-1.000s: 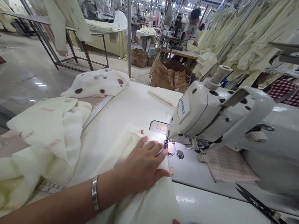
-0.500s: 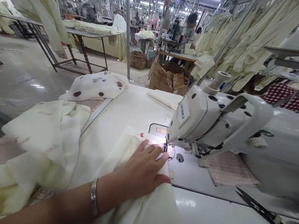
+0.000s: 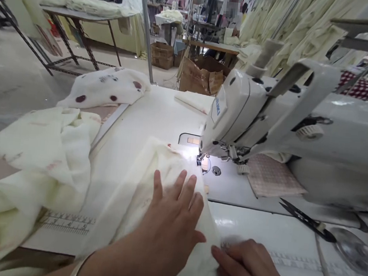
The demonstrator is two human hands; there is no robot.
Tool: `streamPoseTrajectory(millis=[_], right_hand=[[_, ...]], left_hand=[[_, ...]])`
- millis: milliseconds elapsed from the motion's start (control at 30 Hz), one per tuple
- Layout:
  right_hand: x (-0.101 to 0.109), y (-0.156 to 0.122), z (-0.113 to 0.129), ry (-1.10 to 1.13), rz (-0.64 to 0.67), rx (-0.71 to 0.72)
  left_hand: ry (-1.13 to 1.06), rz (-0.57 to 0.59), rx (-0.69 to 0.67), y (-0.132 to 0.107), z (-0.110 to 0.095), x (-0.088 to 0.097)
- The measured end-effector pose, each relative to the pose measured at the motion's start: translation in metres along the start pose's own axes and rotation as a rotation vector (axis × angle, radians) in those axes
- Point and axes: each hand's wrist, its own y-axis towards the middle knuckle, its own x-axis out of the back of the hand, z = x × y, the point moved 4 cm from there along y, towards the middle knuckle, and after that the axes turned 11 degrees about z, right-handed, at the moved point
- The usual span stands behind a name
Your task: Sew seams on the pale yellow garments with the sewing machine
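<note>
Both of my hands show in the head view, low in the frame at the front of the white table (image 3: 160,118). My left hand (image 3: 172,223) lies flat and open, palm down, fingers spread and pointing toward the sewing machine (image 3: 270,120); it presses on the cream fabric (image 3: 147,182) without clasping it. My right hand (image 3: 249,270) sits just beside it, fingers loosely curled, its fingertips (image 3: 217,252) meeting the fabric's near edge by the left thumb; I cannot tell whether it pinches the cloth or only touches it. The fabric is pale, thin and rumpled, with faint reddish marks, and runs from under my left palm up to the lit presser foot (image 3: 201,159). Black scissors (image 3: 306,219) lie well apart on the right; a pile of cream cloth (image 3: 50,142) sits at the left.
</note>
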Motion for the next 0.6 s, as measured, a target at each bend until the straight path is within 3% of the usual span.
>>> streamPoseTrajectory(millis=[167, 367, 600], right_hand=[[0.005, -0.001, 0.002, 0.028, -0.024, 0.015], [0.008, -0.002, -0.003, -0.007, -0.059, 0.036], [0.007, 0.011, -0.003, -0.063, 0.072, 0.129]], left_hand=[[-0.041, 0.020, 0.006, -0.014, 0.002, -0.016], [-0.106, -0.080, -0.012, -0.012, 0.008, -0.011], [-0.087, 0.000, -0.028, -0.011, 0.018, -0.012]])
